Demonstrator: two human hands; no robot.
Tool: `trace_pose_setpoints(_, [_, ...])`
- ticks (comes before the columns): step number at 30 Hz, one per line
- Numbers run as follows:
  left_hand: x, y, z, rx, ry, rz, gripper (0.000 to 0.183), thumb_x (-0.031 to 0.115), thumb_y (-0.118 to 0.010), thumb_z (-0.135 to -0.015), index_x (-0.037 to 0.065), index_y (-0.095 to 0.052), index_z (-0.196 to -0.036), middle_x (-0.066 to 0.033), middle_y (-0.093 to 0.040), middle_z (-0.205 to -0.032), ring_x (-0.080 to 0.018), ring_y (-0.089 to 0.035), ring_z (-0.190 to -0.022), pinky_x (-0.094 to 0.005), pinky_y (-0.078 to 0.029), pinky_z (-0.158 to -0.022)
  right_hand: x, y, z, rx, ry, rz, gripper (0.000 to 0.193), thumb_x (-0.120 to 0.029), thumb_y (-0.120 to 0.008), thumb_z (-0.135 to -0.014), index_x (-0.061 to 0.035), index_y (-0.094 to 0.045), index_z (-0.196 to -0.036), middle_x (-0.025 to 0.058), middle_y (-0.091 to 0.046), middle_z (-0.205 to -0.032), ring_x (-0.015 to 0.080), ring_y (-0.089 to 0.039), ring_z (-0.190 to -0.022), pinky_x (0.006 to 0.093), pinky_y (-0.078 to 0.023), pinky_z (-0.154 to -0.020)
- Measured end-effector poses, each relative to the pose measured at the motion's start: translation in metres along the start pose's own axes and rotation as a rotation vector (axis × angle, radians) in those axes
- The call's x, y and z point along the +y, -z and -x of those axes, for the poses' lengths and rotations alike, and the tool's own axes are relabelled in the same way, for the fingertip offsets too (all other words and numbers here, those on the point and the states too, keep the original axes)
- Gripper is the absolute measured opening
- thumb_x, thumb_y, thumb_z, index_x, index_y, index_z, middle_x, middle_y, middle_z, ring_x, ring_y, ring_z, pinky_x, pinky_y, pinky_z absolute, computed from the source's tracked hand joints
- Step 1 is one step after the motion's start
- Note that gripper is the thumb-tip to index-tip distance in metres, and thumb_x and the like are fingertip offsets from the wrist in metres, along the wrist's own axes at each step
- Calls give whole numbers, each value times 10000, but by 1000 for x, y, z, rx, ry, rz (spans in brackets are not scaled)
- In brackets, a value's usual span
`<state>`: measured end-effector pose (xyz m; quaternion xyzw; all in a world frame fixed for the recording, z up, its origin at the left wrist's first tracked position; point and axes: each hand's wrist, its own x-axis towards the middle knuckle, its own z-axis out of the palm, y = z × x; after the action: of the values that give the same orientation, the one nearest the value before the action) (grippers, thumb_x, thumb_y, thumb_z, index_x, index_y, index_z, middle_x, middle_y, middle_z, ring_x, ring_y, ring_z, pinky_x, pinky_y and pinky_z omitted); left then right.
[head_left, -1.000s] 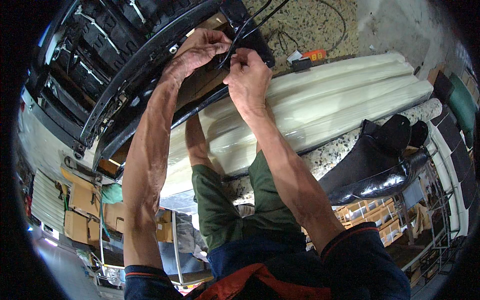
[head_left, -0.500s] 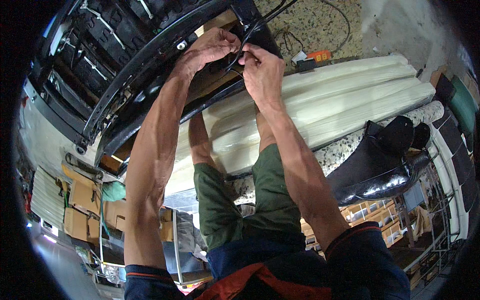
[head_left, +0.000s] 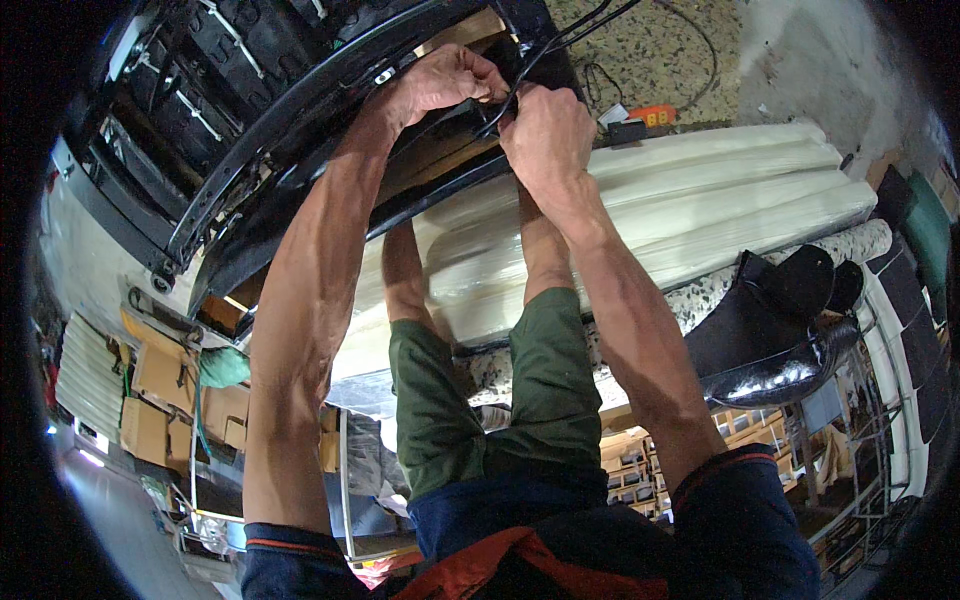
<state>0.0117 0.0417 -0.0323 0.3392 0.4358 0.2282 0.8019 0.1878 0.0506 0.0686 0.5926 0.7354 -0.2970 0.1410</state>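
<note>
Both of my hands meet at the corner of a black-covered furniture frame (head_left: pixel 300 190), which has metal springs (head_left: pixel 235 50) across it. My left hand (head_left: pixel 455 78) is closed, with thumb and fingers pinched together at the frame's inner side. Close to its right, my right hand (head_left: pixel 548 135) is closed too, its fingertips curled toward the left ones. A thin black cable (head_left: pixel 560 42) runs down from the top edge and passes between the two sets of fingertips. Whatever the fingers pinch is hidden by the hands and the cable.
Long wrapped cream foam pieces (head_left: pixel 700 185) lie beneath my arms. An orange power strip (head_left: pixel 655 115) rests on the speckled floor (head_left: pixel 660 50). Black upholstered parts (head_left: pixel 770 340) sit at the right, beside a speckled roll (head_left: pixel 850 240). Cardboard boxes (head_left: pixel 160 380) stand at the left.
The view has shifted a little, so the hands and frame sit slightly farther right. My right hand has turned, showing more of its back; both hands stay close together at the cable.
</note>
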Motion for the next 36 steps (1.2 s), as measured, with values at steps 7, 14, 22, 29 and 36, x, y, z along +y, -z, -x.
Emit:
trace_pose_setpoints(7, [3, 0, 0, 7, 0, -60, 161, 94, -698, -831, 27, -776, -955, -18, -726, -868, -133, -645, -848, -310, -511, -869, 2, -4, 4, 95, -8, -110, 148, -160, -737, -796, -53, -771, -894, 254, -715, -813, 442, -725, -824, 541, -578, -744])
trace_pose_setpoints(14, [5, 0, -3, -31, -43, -153, 189, 126, -702, -849, 9, -776, -977, -14, -731, -885, -129, -649, -864, -293, -513, -861, 7, -10, -4, 78, -75, -74, 171, -167, -724, -784, -66, -787, -907, 253, -723, -846, 463, -716, -826, 542, -580, -773])
trace_pose_setpoints(22, [-23, 18, -7, -142, -205, -93, 175, 154, -739, -848, -10, -716, -906, -10, -677, -856, -110, -578, -792, -298, -483, -765, 8, 6, -5, -15, 65, -44, 226, -187, -733, -803, -76, -799, -989, 260, -728, -870, 446, -725, -858, 515, -590, -768])
trace_pose_setpoints(29, [-19, 8, -3, -65, -217, -52, 181, 205, -694, -876, 25, -709, -876, 19, -652, -834, -89, -557, -796, -271, -452, -779, 6, 0, -6, -13, 8, 58, 196, -186, -752, -779, -59, -789, -924, 243, -739, -878, 433, -734, -870, 516, -596, -784])
trace_pose_setpoints(36, [-33, 8, -2, -28, -274, 75, 287, 334, -740, -936, 49, -736, -906, 29, -645, -812, -97, -548, -761, -270, -430, -719, -7, -5, -7, 26, -102, -6, 182, -186, -762, -768, -78, -794, -910, 237, -741, -878, 415, -738, -878, 514, -600, -784])
